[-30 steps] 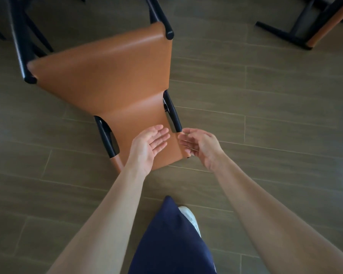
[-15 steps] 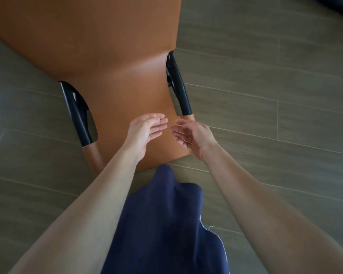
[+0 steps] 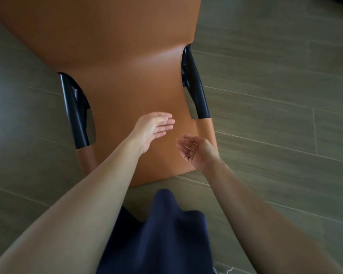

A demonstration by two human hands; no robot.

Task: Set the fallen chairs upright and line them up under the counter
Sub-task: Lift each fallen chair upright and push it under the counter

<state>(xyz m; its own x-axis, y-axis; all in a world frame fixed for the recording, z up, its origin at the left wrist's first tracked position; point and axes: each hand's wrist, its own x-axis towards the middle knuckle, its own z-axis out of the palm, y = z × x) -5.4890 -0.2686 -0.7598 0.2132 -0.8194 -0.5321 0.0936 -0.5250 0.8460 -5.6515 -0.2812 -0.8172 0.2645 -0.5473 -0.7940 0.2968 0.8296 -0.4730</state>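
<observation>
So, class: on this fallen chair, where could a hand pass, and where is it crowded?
Free: the slot between the tan leather and the left black tube, its twin by the right black tube, and bare floor beyond it. Crowded: the leather's near edge, where left hand, right hand and navy-clad leg cluster.

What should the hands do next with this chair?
Probably lower both hands and grip the chair by its near edge: it lies on the floor, and the left hand and right hand are open over it, holding nothing.
</observation>
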